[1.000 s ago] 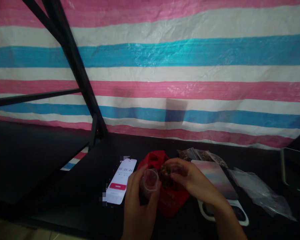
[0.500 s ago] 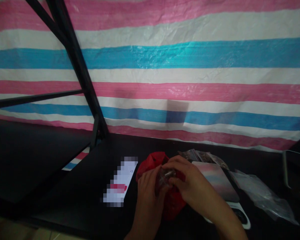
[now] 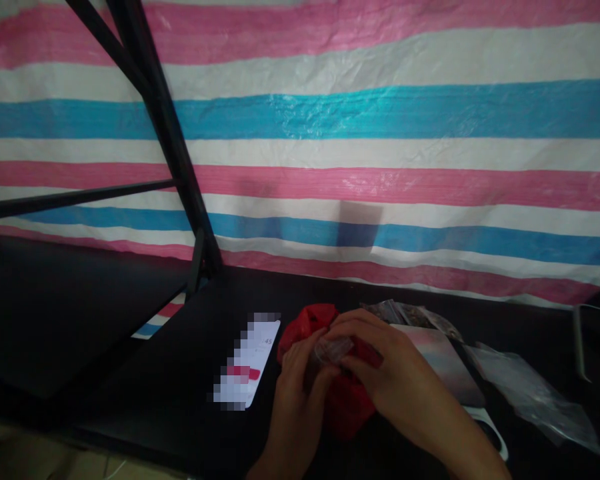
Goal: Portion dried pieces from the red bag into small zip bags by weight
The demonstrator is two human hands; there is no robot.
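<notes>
Between my two hands is a small clear plastic bag (image 3: pixel 334 348), crumpled, its contents not clear to me. My left hand (image 3: pixel 299 383) grips its left side with curled fingers and thumb. From the right, my right hand (image 3: pixel 387 353) pinches it between thumb and fingers. Directly beneath both hands lies a crumpled red plastic bag (image 3: pixel 347 407), partly hidden by them. Close to my right wrist, a flat silvery panel (image 3: pixel 443 363) rests on the table, with a white-edged object (image 3: pixel 494 430) partly under my forearm.
A phone (image 3: pixel 250 363) with a lit, partly blurred screen lies left. Small zip bags (image 3: pixel 417 313) with brownish contents sit behind the panel. Clear plastic bags (image 3: pixel 535 393) lie right, near a dark framed object (image 3: pixel 597 347). A black metal post (image 3: pixel 175 153) rises before the striped sheet (image 3: pixel 380 113).
The view has shifted slightly. Both hands stay together over the red bag, and the clear bag between their fingers has changed shape a little, with the right fingers repositioned on it.
</notes>
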